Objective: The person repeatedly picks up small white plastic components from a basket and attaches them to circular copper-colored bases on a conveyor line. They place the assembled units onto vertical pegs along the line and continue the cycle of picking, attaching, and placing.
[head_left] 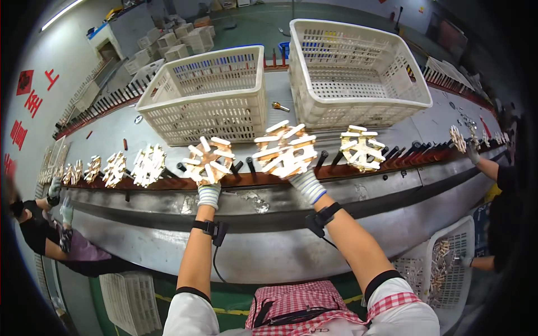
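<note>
My left hand [209,196], in a white knit glove, reaches up to the underside of a round cluster of pale, shiny rods on a copper-brown frame [208,161]. That cluster hides its fingers. To the right, my gloved right hand [309,187] meets the lower edge of a larger, similar cluster [286,150], and its fingers are covered too. I cannot see whether either hand grips a cluster or a peg behind it. Another rod cluster [362,149] stands further right, apart from my hands. Several more rod clusters [149,165] line the rail to the left.
Two white slatted crates [210,115] [364,103] stand beyond the rail. A small brass-coloured piece [280,107] lies between them. Dark upright pegs [249,164] line the brown rail, with a metal ledge [269,246] in front. Other people work at both ends; a basket of metal parts [448,269] sits lower right.
</note>
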`<state>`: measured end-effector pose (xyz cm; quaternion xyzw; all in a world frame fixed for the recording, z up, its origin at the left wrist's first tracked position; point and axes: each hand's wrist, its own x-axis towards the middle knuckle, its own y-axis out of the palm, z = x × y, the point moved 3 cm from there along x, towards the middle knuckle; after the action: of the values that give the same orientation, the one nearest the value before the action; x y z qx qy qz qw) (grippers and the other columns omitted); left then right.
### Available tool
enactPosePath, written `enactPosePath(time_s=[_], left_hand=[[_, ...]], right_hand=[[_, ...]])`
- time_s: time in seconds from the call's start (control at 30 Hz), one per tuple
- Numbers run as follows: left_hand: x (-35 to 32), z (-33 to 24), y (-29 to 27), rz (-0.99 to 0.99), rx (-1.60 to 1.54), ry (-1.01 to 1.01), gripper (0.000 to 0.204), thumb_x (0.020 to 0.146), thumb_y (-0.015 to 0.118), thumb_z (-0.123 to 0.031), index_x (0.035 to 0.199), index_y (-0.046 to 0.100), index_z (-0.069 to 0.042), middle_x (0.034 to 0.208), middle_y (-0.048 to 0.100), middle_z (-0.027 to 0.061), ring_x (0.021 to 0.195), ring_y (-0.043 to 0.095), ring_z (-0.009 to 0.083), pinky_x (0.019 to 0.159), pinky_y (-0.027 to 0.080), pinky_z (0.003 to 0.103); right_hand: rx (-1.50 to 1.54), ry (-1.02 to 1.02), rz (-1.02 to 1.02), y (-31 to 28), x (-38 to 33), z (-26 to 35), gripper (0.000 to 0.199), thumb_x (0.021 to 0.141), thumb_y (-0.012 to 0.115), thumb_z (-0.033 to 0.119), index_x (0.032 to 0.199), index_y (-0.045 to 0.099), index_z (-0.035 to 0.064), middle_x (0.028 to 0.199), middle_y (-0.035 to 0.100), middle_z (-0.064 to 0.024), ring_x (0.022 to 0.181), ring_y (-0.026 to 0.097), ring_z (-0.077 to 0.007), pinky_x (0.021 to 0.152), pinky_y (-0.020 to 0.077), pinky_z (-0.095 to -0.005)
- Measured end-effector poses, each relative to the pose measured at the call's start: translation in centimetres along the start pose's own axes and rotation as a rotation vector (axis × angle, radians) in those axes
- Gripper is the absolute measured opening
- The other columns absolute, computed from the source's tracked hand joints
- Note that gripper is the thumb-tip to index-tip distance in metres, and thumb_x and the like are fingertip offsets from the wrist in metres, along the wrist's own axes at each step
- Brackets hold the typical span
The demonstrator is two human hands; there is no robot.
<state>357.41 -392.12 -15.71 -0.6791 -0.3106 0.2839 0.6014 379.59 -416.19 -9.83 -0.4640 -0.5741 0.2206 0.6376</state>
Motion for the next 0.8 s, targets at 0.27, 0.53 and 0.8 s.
enactPosePath(time_s=[0.27, 0.53, 0.8], left_hand=[[-1.3, 3.4, 0.5, -0.316, -0.162, -0.072, 0.039, 0.097, 0.043, -0.025, 0.13, 0.054, -0.006, 0.132, 0.056, 0.0168, 0.119, 0.052, 0.0345, 0.103, 0.039, 0.046], [-7.5, 0.0, -3.3, -0.571, -1.003, -0.326, 0.033, 0.097, 0.053, -0.023, 0.113, 0.06, 0.005, 0.104, 0.067, 0.0177, 0.091, 0.064, 0.024, 0.086, 0.051, 0.033], [-5.2, -14.6, -2.3, -0.331, -1.324, 0.195, 0.039, 0.098, 0.05, -0.02, 0.129, 0.053, 0.003, 0.124, 0.061, 0.0153, 0.114, 0.057, 0.0259, 0.102, 0.041, 0.037]], right_hand=[[1.185, 0.393, 0.1, -0.8, 2.0, 5.3, 0.038, 0.1, 0.041, 0.024, 0.133, 0.046, 0.0048, 0.136, 0.052, -0.0119, 0.125, 0.049, -0.0232, 0.108, 0.0384, -0.0394], [1.349, 0.347, -0.04, 10.8, 3.4, 8.5, 0.034, 0.097, 0.043, 0.02, 0.128, 0.051, 0.0106, 0.13, 0.056, -0.0093, 0.118, 0.053, -0.0264, 0.103, 0.0412, -0.0406], [1.297, 0.381, 0.103, 8.9, 6.4, 7.0, 0.038, 0.094, 0.046, 0.04, 0.117, 0.059, 0.0121, 0.124, 0.06, -0.0109, 0.118, 0.054, -0.0267, 0.1, 0.0431, -0.04]])
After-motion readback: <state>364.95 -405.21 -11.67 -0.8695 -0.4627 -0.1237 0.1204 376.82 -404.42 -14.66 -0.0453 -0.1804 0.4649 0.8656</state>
